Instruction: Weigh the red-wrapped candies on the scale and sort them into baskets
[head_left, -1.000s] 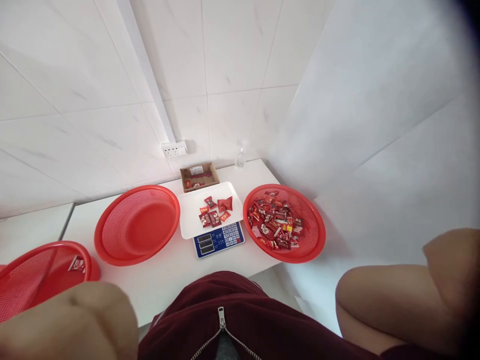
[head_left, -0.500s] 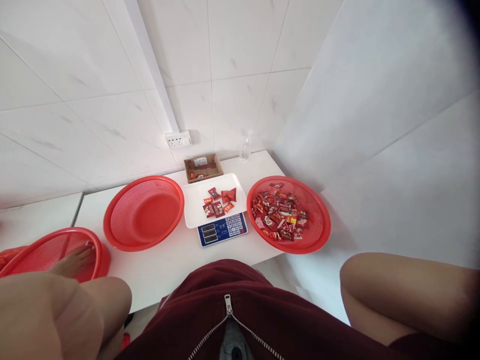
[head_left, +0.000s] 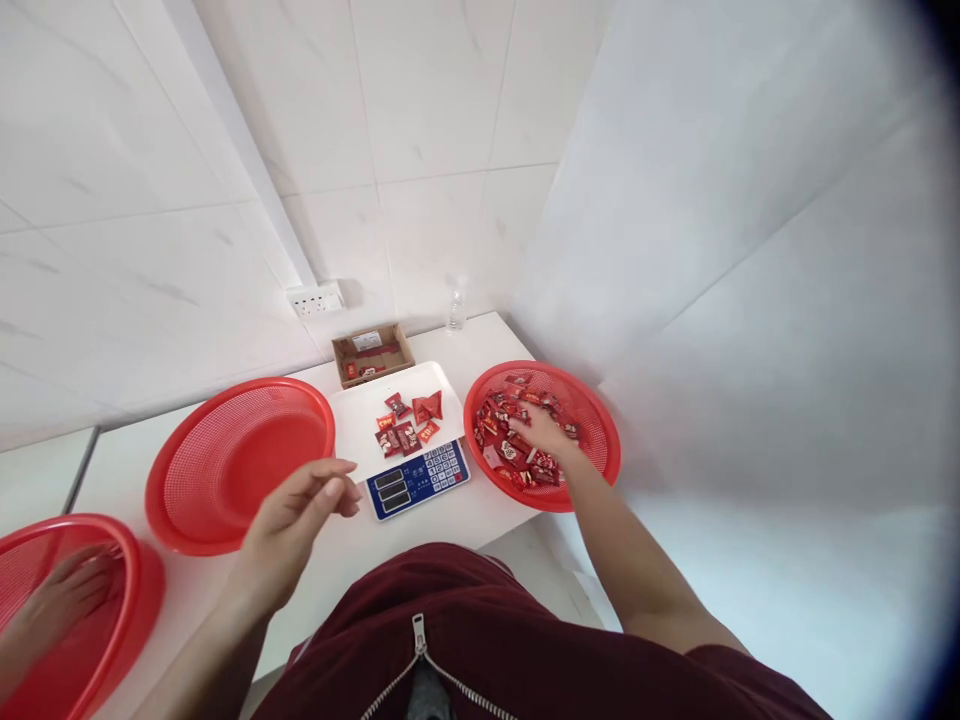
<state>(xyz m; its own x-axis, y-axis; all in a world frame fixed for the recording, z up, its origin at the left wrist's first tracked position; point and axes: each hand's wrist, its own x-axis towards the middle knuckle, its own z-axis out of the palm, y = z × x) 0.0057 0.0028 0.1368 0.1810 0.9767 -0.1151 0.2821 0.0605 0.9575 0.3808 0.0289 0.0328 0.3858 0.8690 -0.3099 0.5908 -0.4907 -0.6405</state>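
Observation:
My right hand [head_left: 541, 430] reaches into the red mesh basket [head_left: 606, 465] on the right, its fingers stretched out among the small red-wrapped packets [head_left: 510, 450]. Its fingertips touch them, and none is visibly gripped. Above the table, in front of the scale, my left hand [head_left: 292, 525] hovers with loosely bent fingers and nothing visible in them. A blue digital scale [head_left: 417, 482] bears a white tray [head_left: 360, 405]. Several red and brown packets [head_left: 407, 437] lie on that tray.
A second red basket [head_left: 166, 490] stands left of the scale, with no packets visible inside. Another person's hand [head_left: 64, 600] is in a red basket [head_left: 133, 590] at lower left. An open cardboard box [head_left: 405, 350] and a clear bottle [head_left: 456, 310] stand by the wall.
Both my hands have come over the table: the right into the packet basket, the left in front of the scale. The view has shifted, so things sit further left.

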